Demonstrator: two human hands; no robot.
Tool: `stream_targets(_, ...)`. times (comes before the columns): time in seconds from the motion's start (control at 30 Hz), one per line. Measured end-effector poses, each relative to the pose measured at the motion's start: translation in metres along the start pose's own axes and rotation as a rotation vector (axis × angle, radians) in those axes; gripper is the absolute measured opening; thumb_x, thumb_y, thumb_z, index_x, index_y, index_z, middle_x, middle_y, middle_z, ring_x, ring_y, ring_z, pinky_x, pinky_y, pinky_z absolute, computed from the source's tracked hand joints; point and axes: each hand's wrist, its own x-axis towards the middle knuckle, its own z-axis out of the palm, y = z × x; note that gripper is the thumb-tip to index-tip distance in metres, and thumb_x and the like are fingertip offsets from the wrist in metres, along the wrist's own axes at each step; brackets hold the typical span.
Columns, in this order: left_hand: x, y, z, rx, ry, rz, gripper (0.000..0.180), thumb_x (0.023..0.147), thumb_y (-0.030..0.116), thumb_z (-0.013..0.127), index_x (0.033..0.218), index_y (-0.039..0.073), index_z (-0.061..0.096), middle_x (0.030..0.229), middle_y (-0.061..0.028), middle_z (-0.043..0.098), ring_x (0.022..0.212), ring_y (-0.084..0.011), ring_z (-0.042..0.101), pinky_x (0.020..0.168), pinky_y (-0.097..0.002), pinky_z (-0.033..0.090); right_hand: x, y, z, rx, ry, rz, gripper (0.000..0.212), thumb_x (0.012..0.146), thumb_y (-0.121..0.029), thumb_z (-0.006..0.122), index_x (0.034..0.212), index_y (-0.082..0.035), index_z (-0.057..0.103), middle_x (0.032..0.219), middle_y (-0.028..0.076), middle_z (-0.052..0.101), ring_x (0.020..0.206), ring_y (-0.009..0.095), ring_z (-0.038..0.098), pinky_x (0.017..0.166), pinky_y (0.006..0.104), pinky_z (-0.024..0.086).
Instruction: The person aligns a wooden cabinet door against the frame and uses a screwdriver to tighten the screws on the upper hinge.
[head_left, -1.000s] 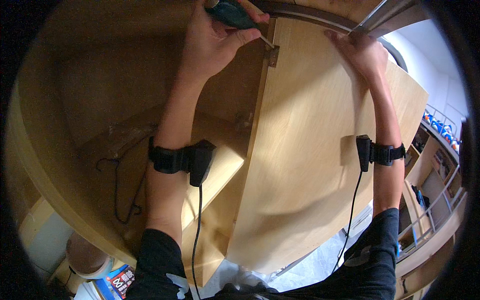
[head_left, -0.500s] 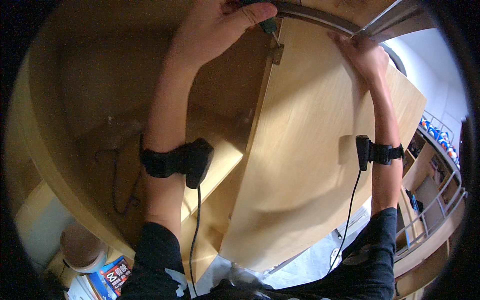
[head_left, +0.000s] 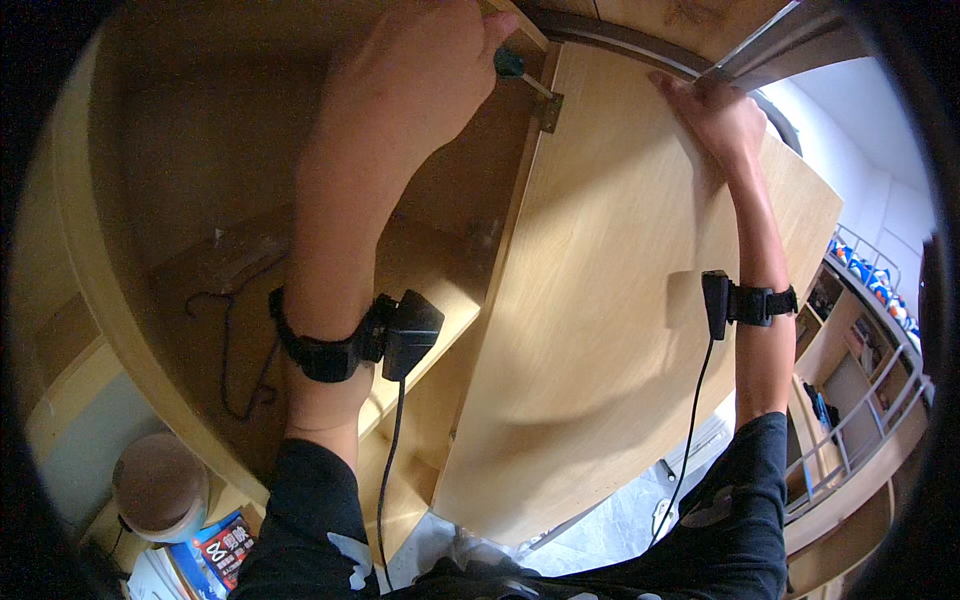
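My left hand (head_left: 415, 75) is raised to the top of a wooden cabinet and is closed around a screwdriver with a dark green handle (head_left: 508, 66). Its metal shaft points at a small metal hinge (head_left: 548, 108) on the upper inner edge of the light wooden cabinet door (head_left: 620, 320). My right hand (head_left: 715, 115) grips the top edge of that open door near the upper right. Both wrists wear black straps with small black boxes and cables.
Inside the cabinet (head_left: 200, 180) a black wire hanger (head_left: 235, 350) hangs over a wooden shelf (head_left: 420, 300). A brown round lid (head_left: 160, 485) and a blue box (head_left: 215, 555) sit at the lower left. A metal bed rail (head_left: 860, 400) and shelves stand at the right.
My left hand has moved up and closer to the top, so the screwdriver now points right at the hinge. The right hand has stayed on the door's top edge.
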Motion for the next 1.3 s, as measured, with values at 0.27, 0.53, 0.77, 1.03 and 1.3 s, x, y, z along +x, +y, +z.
stream_targets(0.27,0.012,-0.017,0.003,-0.292,0.074,0.225,0.037,0.096,0.026,0.049,0.118,-0.004,0.048,0.094,-0.0203,0.063,0.088,-0.0336,0.061,0.073,-0.0424,0.05,-0.001,-0.006,-0.002,-0.068,0.026,-0.035,0.068,0.077,-0.073,0.05,0.094,-0.011,0.069,0.083,0.014,0.07,0.078,0.032,0.068,0.069,0.039,0.051)
stream_targets(0.53,-0.004,0.007,-0.022,-0.712,-0.091,-0.089,0.029,0.09,0.023,0.063,0.104,-0.002,0.06,0.09,-0.0086,0.063,0.076,-0.0119,0.06,0.058,-0.0267,0.05,-0.001,-0.001,0.004,-0.038,0.081,-0.053,0.069,0.075,-0.075,0.051,0.081,-0.009,0.072,0.071,0.018,0.067,0.07,0.036,0.066,0.064,0.0428,0.052)
stream_targets(0.77,0.004,-0.008,-0.008,-0.486,0.06,0.049,0.028,0.092,0.022,0.06,0.095,-0.006,0.061,0.08,-0.0118,0.063,0.066,-0.0176,0.057,0.059,-0.0336,0.046,-0.002,-0.01,-0.009,-0.081,-0.052,0.026,0.067,0.075,-0.074,0.051,0.088,-0.011,0.071,0.085,0.016,0.069,0.083,0.036,0.066,0.074,0.0411,0.05)
stream_targets(1.03,0.003,0.01,-0.011,-0.122,-0.115,-0.26,0.05,0.099,0.038,0.042,0.085,-0.008,0.057,0.072,-0.0243,0.053,0.069,-0.0292,0.056,0.066,-0.0422,0.043,-0.003,0.004,0.008,-0.046,0.135,-0.088,0.071,0.075,-0.077,0.048,0.087,-0.011,0.072,0.071,0.018,0.067,0.07,0.037,0.066,0.062,0.0431,0.051)
stream_targets(1.3,0.007,-0.008,-0.006,-0.178,-0.092,-0.238,0.038,0.1,0.029,0.04,0.1,-0.005,0.055,0.091,-0.0245,0.058,0.085,-0.0363,0.058,0.079,-0.0423,0.044,-0.002,-0.001,0.004,-0.047,0.148,-0.075,0.068,0.075,-0.075,0.05,0.092,-0.012,0.071,0.072,0.017,0.067,0.071,0.036,0.066,0.064,0.0422,0.052)
